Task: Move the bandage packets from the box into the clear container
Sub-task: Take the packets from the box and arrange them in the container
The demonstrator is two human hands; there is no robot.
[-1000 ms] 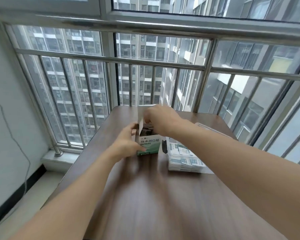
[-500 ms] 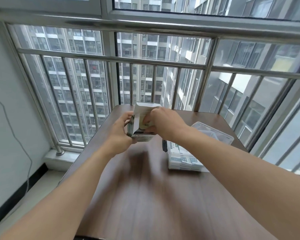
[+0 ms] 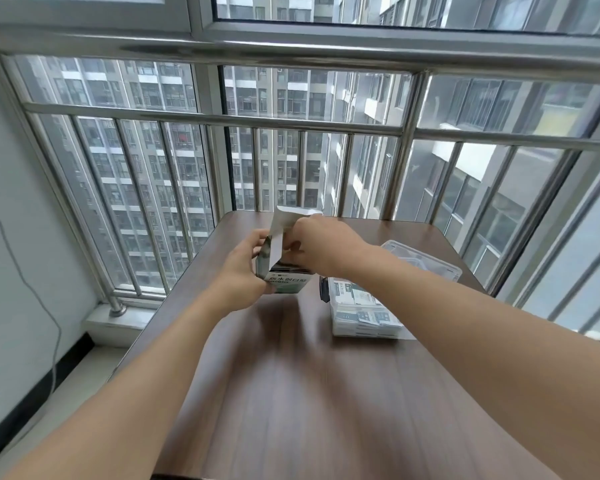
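The box has come up off the surface in the last second — a moment ago it stood flat, and now it is tipped and lifted near the far edge, its flap standing open. The left hand grips it by its left side, fingers curled round the wall and corner, while the right hand has gone in at the open mouth; its fingers are bent down inside, and whether they pinch a packet I cannot tell, since the hand's back hides them. To my eye that means another batch is about to be drawn out. The clear container sits just beside the box toward the right edge, already holding a stack of bandage packets, with its lid lying behind it nearer the far right corner. The way from box to container is short and nothing stands between them — the near half of the surface offers plenty of room, though the container lies close to the right edge, so a careless drop could slide a packet off.
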